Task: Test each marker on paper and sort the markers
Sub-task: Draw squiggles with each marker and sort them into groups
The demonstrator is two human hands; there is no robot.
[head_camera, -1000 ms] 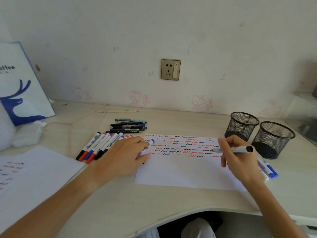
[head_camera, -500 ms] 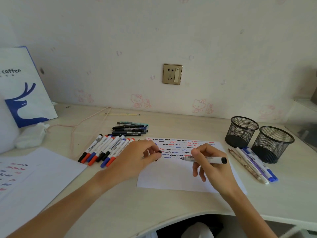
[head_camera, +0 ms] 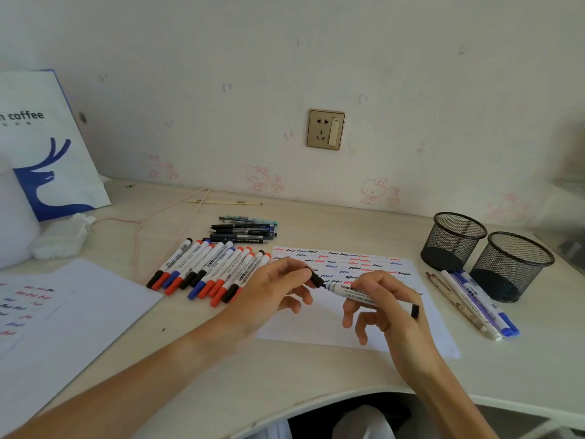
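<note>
At centre frame, over the paper [head_camera: 354, 324] already rowed with squiggles, the right hand [head_camera: 387, 307] grips a black marker [head_camera: 356, 292] while the left hand [head_camera: 275, 288] pinches its cap [head_camera: 317, 279] at the tip. Left of them a dozen-odd untested markers [head_camera: 209, 269] wait; a few sorted ones [head_camera: 474, 304] lie by two seemingly empty mesh cups [head_camera: 487, 255]. Roughly a quarter done, I judge.

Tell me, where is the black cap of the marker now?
In the head view, the left hand pinches the black cap at the marker tip, above the test paper.
</note>
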